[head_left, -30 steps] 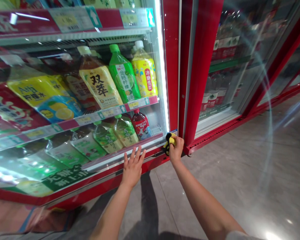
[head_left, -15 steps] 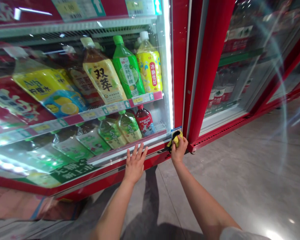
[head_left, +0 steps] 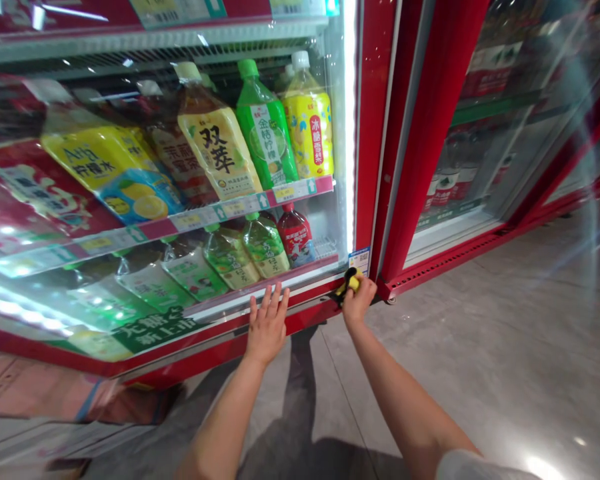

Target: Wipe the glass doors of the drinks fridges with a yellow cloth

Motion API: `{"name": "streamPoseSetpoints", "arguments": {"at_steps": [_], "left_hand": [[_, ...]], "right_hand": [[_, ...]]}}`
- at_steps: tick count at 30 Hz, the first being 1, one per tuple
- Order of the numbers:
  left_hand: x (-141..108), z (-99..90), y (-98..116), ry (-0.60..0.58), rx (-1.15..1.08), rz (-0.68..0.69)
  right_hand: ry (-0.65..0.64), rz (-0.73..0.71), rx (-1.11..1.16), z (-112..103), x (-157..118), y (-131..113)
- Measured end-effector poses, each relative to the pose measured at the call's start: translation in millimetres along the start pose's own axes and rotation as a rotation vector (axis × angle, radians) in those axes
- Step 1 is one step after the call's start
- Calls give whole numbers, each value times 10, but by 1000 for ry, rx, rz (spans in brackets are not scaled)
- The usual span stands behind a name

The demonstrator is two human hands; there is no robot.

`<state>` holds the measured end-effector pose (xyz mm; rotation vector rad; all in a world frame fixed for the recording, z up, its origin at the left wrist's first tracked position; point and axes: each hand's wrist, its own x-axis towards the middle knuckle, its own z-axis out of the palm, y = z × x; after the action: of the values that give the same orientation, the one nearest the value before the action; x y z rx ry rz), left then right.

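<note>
My right hand (head_left: 359, 299) is closed around a yellow and black object (head_left: 350, 283), perhaps a cloth, at the lower right corner of a red-framed glass cooler door (head_left: 373, 133). A blue and white label (head_left: 360, 259) sits just above that hand. With fingers spread, my left hand (head_left: 267, 327) rests at the door's lower edge and holds nothing. Behind the glass, a yellow bottle (head_left: 314, 127), a green bottle (head_left: 267, 133) and a cream-labelled bottle (head_left: 220, 147) stand on a shelf. A small red bottle (head_left: 296, 237) is below them.
A second red-framed cooler (head_left: 440, 167) with bottles stands at the right. Pinkish boxes (head_left: 35, 393) lie at the lower left. Grey floor (head_left: 455, 347) with shadows spreads below the coolers.
The view has shifted slightly, so the cooler and bottles appear a little further right. The yellow and black object looks more bunched in my right hand. My left hand remains spread at the door's lower edge.
</note>
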<state>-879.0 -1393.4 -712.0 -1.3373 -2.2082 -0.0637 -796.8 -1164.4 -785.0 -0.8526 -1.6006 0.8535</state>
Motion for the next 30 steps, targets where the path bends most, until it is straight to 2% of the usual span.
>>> {"name": "streamPoseSetpoints", "arguments": {"at_steps": [3,8,10,14,16,17,19,22,24,27,29,30], "left_hand": [[-18,-44,-39,-10,9,0],[-68,-60,-92,-33,21,-43],[-98,-60,-109,-44,21,-46],[-180,-82,-187,-32,21,-64],[-221,-94,-237,-10,27,-88],[-240,-96,-257,3,33,-103],[-269,-93,-277,25,45,-133],[-293,-82,-263,26,51,-139],[-295,-86,-245,9,46,-116],[-285,-116,-247,6,41,-93],[-281,-141,-268,28,42,-114],[-282,-151,-279,40,44,-132]], "right_hand": [[44,55,-15,11,90,46],[-95,-15,38,230,-397,-313],[-137,-41,55,233,-450,-421],[-16,-9,52,228,-257,-570],[32,-9,57,293,-261,-676],[11,-34,66,333,-320,-727],[-126,-132,84,387,-508,-787],[-295,-236,95,355,-718,-723],[-256,-199,78,295,-695,-629],[-114,-114,45,271,-536,-572],[-77,-131,35,312,-497,-616],[-104,-176,28,336,-517,-649]]}}
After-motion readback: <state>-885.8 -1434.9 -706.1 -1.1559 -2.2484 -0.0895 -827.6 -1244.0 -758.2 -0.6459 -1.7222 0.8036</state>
